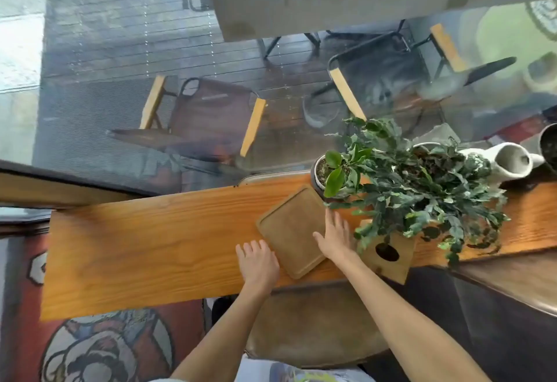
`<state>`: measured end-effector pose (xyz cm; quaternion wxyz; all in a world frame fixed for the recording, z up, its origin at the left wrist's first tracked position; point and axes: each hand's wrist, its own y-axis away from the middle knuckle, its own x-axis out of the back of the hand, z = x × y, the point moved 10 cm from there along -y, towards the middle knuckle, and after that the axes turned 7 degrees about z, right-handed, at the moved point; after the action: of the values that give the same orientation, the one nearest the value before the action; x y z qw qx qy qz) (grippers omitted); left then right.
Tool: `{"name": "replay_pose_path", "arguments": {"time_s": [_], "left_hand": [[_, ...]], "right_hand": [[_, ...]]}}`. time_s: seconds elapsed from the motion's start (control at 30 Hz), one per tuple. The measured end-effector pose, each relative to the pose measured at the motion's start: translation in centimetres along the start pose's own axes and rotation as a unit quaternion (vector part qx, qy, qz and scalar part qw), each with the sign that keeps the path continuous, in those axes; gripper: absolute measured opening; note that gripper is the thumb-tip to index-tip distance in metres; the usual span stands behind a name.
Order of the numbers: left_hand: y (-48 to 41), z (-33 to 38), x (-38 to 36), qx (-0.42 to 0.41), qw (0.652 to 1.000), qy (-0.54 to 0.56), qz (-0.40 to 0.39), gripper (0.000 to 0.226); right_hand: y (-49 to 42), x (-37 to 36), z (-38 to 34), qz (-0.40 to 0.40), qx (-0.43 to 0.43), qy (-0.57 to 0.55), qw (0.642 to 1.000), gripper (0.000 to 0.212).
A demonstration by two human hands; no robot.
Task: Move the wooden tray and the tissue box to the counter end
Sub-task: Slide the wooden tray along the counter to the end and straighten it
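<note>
A flat wooden tray (291,227) with rounded corners lies turned at an angle on the long wooden counter (144,243). My left hand (258,262) rests spread on the counter at the tray's near left edge. My right hand (333,238) lies flat with fingers apart along the tray's right edge. Neither hand holds anything. Just right of my right hand stands the wooden tissue box (388,256) with an oval hole in its top, partly covered by hanging leaves.
A small potted plant (327,172) and a large leafy plant (422,182) stand behind the tray and over the box. White ceramic vessels (509,161) sit far right. A window runs behind the counter; a round stool (313,327) is below me. The counter's left end (57,261) is bare wood.
</note>
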<state>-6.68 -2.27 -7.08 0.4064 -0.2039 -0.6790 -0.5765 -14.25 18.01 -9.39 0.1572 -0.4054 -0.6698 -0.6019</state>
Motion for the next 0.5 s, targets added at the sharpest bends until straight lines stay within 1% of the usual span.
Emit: {"name": "replay_pose_path", "arguments": {"time_s": [0.03, 0.1, 0.17, 0.2, 0.27, 0.3, 0.37, 0.43, 0.47, 0.5], "left_hand": [[-0.4, -0.4, -0.7, 0.021, 0.999, 0.017, -0.033, 0.048], [-0.8, -1.0, -2.5, 0.053, 0.990, 0.100, -0.088, 0.048], [-1.1, -1.4, -4.2, 0.082, 0.966, 0.200, -0.143, 0.052], [-1.2, -1.5, -4.8, 0.089, 0.955, 0.241, -0.150, 0.053], [-1.7, -2.4, -5.4, 0.104, 0.934, 0.312, -0.140, 0.054], [-1.8, -3.1, -5.7, 0.121, 0.919, 0.350, -0.134, 0.056], [-1.7, -5.9, -6.2, 0.193, 0.868, 0.439, -0.127, 0.067], [-1.4, -10.7, -6.2, 0.277, 0.815, 0.501, -0.090, 0.074], [-1.1, -13.3, -6.0, 0.303, 0.797, 0.516, -0.075, 0.074], [-0.9, -16.2, -6.0, 0.317, 0.788, 0.524, -0.065, 0.075]], "right_hand": [[-0.4, -0.1, 0.2, 0.008, -0.014, -0.016, 1.000, 0.078], [-0.7, -0.6, 1.0, 0.014, -0.051, -0.045, 0.998, 0.076], [-0.8, -0.7, 1.2, 0.026, -0.065, -0.043, 0.997, 0.076], [-0.7, -0.7, 1.2, 0.034, -0.069, -0.037, 0.996, 0.075], [-0.5, -0.8, 0.6, 0.050, -0.076, -0.056, 0.994, 0.071], [-0.3, -1.4, 0.0, 0.045, -0.076, -0.067, 0.994, 0.068], [0.3, -3.4, -2.7, 0.014, -0.054, -0.077, 0.995, 0.064], [1.3, -6.0, -6.7, -0.025, -0.025, -0.084, 0.996, 0.064], [1.9, -7.4, -8.9, -0.045, -0.013, -0.090, 0.995, 0.065], [2.6, -8.9, -11.1, -0.063, 0.000, -0.094, 0.994, 0.066]]}}
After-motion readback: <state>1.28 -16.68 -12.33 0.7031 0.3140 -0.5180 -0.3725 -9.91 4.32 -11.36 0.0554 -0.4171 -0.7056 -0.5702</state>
